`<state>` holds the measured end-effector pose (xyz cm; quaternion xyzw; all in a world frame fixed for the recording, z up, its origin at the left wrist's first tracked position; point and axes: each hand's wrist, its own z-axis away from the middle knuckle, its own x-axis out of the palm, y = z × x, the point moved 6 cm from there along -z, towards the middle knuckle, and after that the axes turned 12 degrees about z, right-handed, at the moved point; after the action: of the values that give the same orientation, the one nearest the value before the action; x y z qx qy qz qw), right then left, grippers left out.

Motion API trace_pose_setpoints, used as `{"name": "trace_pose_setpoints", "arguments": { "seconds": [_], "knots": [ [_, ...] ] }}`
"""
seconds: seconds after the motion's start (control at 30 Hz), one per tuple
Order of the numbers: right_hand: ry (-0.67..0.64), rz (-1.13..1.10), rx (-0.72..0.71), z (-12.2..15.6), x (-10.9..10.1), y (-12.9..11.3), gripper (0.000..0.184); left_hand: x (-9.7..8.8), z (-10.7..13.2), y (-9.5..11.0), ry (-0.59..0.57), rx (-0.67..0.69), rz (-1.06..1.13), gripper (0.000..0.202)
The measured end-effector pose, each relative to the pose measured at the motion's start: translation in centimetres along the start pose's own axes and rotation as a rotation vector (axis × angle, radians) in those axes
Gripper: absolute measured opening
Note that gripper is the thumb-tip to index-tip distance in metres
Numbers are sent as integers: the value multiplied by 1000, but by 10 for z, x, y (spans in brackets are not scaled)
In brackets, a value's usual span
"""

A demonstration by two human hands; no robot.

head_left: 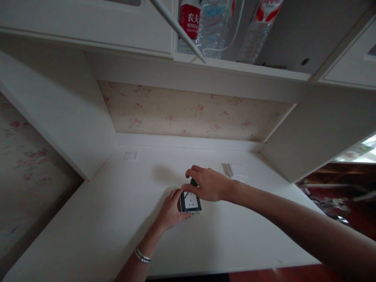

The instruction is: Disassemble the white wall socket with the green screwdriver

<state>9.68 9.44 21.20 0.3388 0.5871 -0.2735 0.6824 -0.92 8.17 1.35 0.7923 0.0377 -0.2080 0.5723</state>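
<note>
Fingers and thumb of my left hand (172, 211) grip the sides of a wall socket (191, 202) with a white face and a dark frame, set in a pale box. My right hand (207, 183) is closed round a screwdriver with a green handle (193, 182). Its thin shaft slants down to the upper left part of the socket; where exactly the tip touches I cannot tell. To the right of my hands lies a white square cover plate (237, 170), with a tilted piece at its left edge. Farther left is a white square frame (131, 156).
The white counter (188, 250) runs between two side panels (320, 129). Overhead, an open shelf (243, 68) holds water bottles (211, 27), and a white rod (179, 29) juts out below it. Flowered wallpaper (188, 111) covers the back wall.
</note>
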Motion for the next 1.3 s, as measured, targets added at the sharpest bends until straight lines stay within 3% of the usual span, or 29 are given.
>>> {"name": "trace_pose_setpoints", "arguments": {
  "seconds": [0.1, 0.27, 0.4, 0.47, 0.6, 0.73, 0.8, 0.87, 1.0, 1.13, 1.3],
  "knots": [
    [-44, 117, 80, -7, 4, 2, 47, 0, 0, -1, 5, -4, -3, 89],
    [-42, 64, -136, -10, 2, -8, 23, -3, -1, 2, -11, -23, 11, 91],
    [-72, -93, -334, -4, -4, -13, 28, -5, -2, 6, -16, -34, 31, 89],
    [-70, -116, -306, -6, -3, -10, 32, -5, -2, 6, -11, -40, 44, 87],
    [-31, 26, -64, -14, 2, 1, 36, -4, -2, 4, -18, -42, 71, 87],
    [-15, -46, -259, -9, -3, -11, 24, -5, -3, 2, -14, -49, 56, 88],
    [-35, -120, -348, -5, -6, -14, 32, -6, -3, 1, -12, -49, 51, 87],
    [-69, -133, -324, -6, -6, -11, 35, -6, -4, 1, -15, -44, 63, 86],
    [-46, -38, -79, -17, -2, 1, 33, -5, -5, 4, -25, -39, 74, 88],
    [10, -128, -255, -17, -2, -7, 23, -7, -5, 6, -10, -40, 67, 88],
    [-68, -225, -358, -14, -2, -1, 23, -7, -6, 6, -8, -23, 69, 88]
  ]
}}
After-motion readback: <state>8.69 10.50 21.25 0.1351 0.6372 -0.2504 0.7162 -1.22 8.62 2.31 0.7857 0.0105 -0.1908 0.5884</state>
